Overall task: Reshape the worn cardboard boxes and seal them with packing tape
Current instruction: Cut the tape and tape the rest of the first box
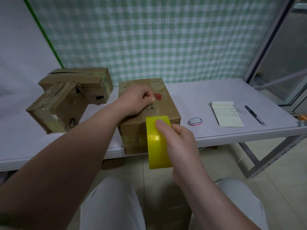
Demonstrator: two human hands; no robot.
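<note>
A closed cardboard box (169,112) stands at the near edge of the surface (216,90), about midway along it, its front face overhanging that edge slightly. The box top is scuffed and carries a red mark (157,96) and patches of old tape.

The left hand (137,98) rests on the box top. Its fingers (147,95) are curled, with thumb and forefinger tips pressed together just beside the red mark. Whether they pinch anything cannot be told.

The right hand (176,138) grips a roll of yellow packing tape (157,146) in front of the box's near top edge. The thumb (162,125) lies flat on the outer band, and the other fingers are hidden behind the roll. The roll stands on edge and hangs partly below the surface's near edge.

Toward the left end of the surface sit two more worn boxes, touching. The back box (86,80) lies near the far edge, and the front box (54,105) is tilted, taped over and torn with holes.

Right of the central box lie a small pink object with a blue-rimmed label (195,122), an open notepad (226,117) with handwriting, and a black pen (254,114) near the right end. A green-and-white checked cloth (166,39) hangs behind the far edge.
</note>
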